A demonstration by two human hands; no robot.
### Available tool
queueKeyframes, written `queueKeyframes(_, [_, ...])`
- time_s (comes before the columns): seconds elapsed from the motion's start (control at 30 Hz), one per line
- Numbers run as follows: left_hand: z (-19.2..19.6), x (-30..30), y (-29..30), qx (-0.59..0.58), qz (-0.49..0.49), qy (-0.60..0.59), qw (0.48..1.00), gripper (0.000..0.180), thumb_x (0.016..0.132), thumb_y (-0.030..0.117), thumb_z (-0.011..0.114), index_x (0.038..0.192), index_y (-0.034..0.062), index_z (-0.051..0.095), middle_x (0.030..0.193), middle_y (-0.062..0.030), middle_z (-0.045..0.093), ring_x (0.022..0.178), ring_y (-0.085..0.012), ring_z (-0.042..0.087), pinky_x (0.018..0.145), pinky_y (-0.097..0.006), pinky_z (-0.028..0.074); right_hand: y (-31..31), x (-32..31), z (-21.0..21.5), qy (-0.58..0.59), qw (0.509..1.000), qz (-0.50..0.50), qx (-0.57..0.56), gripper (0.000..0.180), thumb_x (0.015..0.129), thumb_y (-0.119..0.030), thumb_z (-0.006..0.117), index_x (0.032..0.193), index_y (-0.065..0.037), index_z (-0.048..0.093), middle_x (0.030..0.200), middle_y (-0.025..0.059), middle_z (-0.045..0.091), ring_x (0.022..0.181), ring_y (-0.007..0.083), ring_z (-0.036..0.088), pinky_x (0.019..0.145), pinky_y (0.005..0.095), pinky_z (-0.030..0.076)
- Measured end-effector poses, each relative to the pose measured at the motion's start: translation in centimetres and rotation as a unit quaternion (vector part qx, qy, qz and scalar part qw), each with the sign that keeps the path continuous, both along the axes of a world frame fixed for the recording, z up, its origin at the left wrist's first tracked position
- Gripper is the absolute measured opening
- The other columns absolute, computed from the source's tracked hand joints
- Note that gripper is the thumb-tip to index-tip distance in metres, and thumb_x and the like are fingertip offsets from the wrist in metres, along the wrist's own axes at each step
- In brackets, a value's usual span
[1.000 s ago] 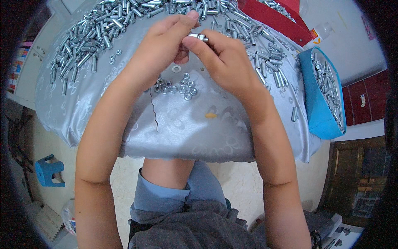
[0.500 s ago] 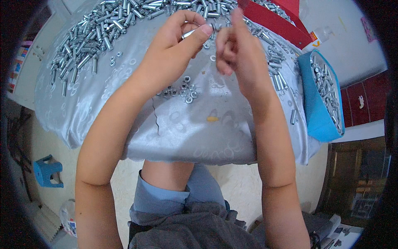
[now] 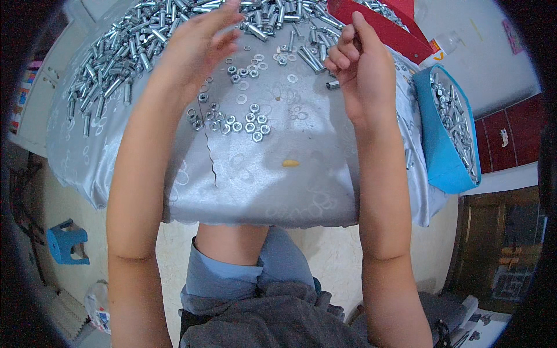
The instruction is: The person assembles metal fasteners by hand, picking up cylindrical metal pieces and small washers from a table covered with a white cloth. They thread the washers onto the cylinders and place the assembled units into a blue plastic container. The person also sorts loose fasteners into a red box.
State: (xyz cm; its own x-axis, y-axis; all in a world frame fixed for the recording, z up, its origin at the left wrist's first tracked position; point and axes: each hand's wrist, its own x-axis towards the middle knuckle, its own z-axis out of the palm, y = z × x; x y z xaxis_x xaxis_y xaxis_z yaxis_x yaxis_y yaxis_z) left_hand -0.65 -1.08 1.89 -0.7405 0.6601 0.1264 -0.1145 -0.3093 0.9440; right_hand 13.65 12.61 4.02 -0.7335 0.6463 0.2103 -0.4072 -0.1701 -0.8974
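Observation:
My left hand (image 3: 200, 49), slightly blurred, is over the near edge of a large heap of metal sleeve bolts (image 3: 145, 35). Its fingers are stretched out and apart, and I see nothing held in them. My right hand (image 3: 365, 69) is raised over the table's right side, fingers loosely curled and one digit pointing up; nothing shows in it. A single bolt (image 3: 332, 84) lies beside its curled fingers. Between my forearms are several loose hex nuts (image 3: 250, 117). Flat washers (image 3: 292, 78) and more nuts (image 3: 243, 72) are scattered farther back.
A red box (image 3: 380, 29) of bolts stands at the back right, near a white bottle (image 3: 445, 45). A blue fabric bin (image 3: 432, 139) full of bolts sits at the right edge. A small yellow piece (image 3: 290, 163) lies on the silvery tablecloth (image 3: 261, 197). A blue stool (image 3: 67, 240) is on the floor.
My hands, close together at a metal piece before, are now apart. The left moved left and away, without the piece visible; the right moved right. More nuts and washers between them are uncovered.

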Motion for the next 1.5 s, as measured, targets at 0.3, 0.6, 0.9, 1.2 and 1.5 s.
queueKeyframes(0.3, [-0.9,-1.9,-0.7,-0.039,0.102,0.03,0.994,0.048,0.077,0.029,0.062,0.112,-0.0006,0.047,0.104,-0.0066,0.054,0.087,-0.015,0.051,0.073,-0.026,0.04,1.5,-0.2,-0.6,-0.053,0.997,-0.04,0.031,0.028,0.083,-0.027,0.05,0.07,-0.002,0.055,0.051,-0.0002,0.043,0.047,0.011,0.042,0.046,0.0263,0.036])
queueKeyframes(0.6, [-1.1,-1.2,-0.2,-0.123,0.19,0.171,0.959,0.044,0.076,0.026,0.062,0.111,0.0014,0.049,0.101,-0.0059,0.056,0.091,-0.014,0.052,0.074,-0.025,0.039,3.0,-0.4,-3.5,-0.385,0.711,-0.134,0.573,0.019,0.071,-0.023,0.06,0.08,-0.007,0.065,0.08,0.0166,0.062,0.076,0.0323,0.059,0.071,0.0388,0.047])
queueKeyframes(0.9, [-1.7,-1.5,-0.1,-0.191,0.167,0.273,0.928,0.034,0.076,0.023,0.062,0.104,0.0059,0.055,0.101,-0.0056,0.057,0.09,-0.014,0.053,0.075,-0.026,0.04,3.0,-0.4,-3.8,-0.404,0.7,-0.155,0.568,0.022,0.067,-0.022,0.065,0.078,-0.003,0.063,0.08,0.0173,0.061,0.077,0.0318,0.059,0.069,0.0393,0.047])
queueKeyframes(1.2, [-2.2,-1.3,0.4,-0.194,0.144,0.299,0.923,0.03,0.077,0.023,0.06,0.101,0.0063,0.056,0.097,-0.0058,0.058,0.089,-0.0139,0.053,0.077,-0.026,0.04,2.5,0.2,-2.9,-0.449,0.682,-0.125,0.563,0.026,0.068,-0.024,0.067,0.075,0.0,0.062,0.071,0.014,0.06,0.066,0.0242,0.059,0.062,0.0317,0.046])
queueKeyframes(1.5, [-2.9,-0.3,0.7,-0.206,0.06,0.41,0.886,0.023,0.082,0.02,0.052,0.097,0.0041,0.054,0.091,-0.0072,0.057,0.086,-0.0167,0.053,0.073,-0.028,0.041,3.0,0.1,-3.1,-0.411,0.692,-0.134,0.578,0.025,0.07,-0.024,0.065,0.076,0.0,0.062,0.069,0.0146,0.06,0.065,0.0258,0.058,0.062,0.0321,0.046])
